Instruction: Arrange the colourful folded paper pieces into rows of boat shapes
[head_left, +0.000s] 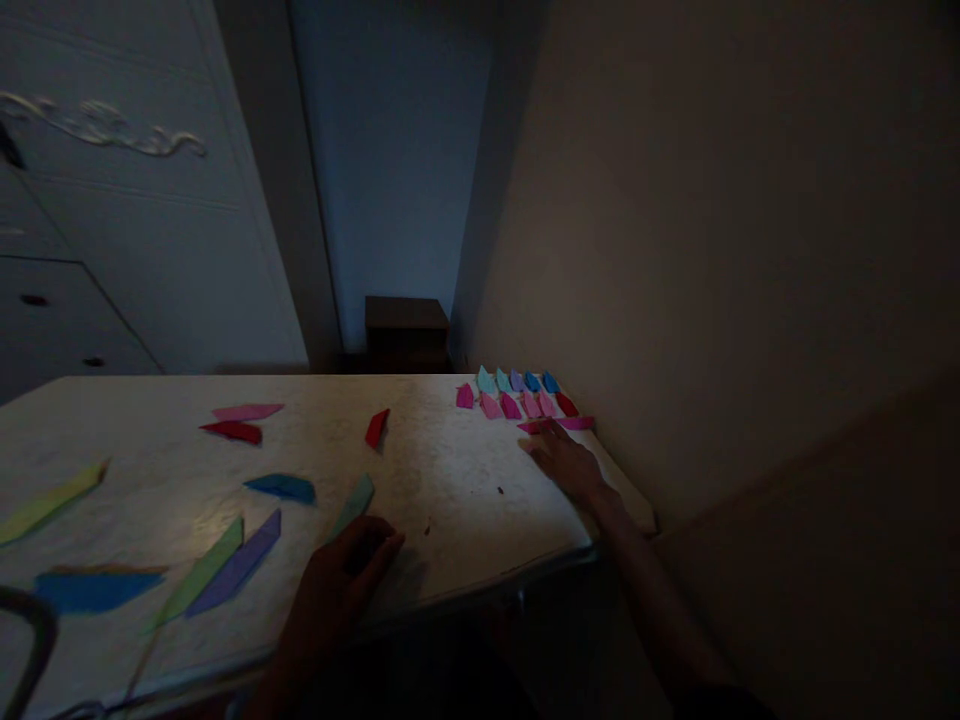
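Observation:
My right hand [564, 462] reaches to the far right of the table, its fingertips on a long magenta folded paper piece [576, 424] that lies flat. Its fingers are stretched out, with the thumb apart from them. Just beyond are two rows of small folded paper pieces, among them a pink one [490, 405], a red one [566, 404] and a blue one [551, 382]. Near the front edge, my left hand [349, 570] rests with loosely curved fingers and nothing visible in them. A pale teal folded paper strip [354, 505] lies right behind it, partly hidden by the hand.
More folded paper lies on the left of the white table [442, 480]: a blue piece [101, 590], a purple strip [236, 565], a green strip [202, 575] and several others. A wall [712, 250] borders the right. A white cabinet [150, 230] stands behind at left.

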